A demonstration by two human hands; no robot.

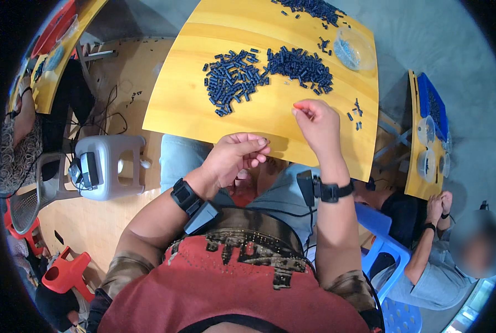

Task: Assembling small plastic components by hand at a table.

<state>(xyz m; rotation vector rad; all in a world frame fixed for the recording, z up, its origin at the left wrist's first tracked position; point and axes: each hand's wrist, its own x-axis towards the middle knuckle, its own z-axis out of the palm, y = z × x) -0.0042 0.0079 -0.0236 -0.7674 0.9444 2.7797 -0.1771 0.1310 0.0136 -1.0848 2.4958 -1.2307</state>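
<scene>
My left hand [238,157] is at the table's near edge, thumb and forefinger pinched together. A tiny dark bit shows at their tips, too small to name. Over the tabletop, my right hand [320,125] is also closed in a pinch; what it holds, if anything, I cannot make out. Beyond my hands lie two piles of small black cylindrical parts, a left pile [232,80] and a right pile [300,67], nearly touching. Several loose black parts [357,114] are scattered right of my right hand.
The yellow table [176,105] has a clear tub of small metallic pieces [349,50] at its far right, near another black heap [314,8]. A grey stool [112,166] stands left. At right, a person [431,272] sits by another table with a blue tray [432,105].
</scene>
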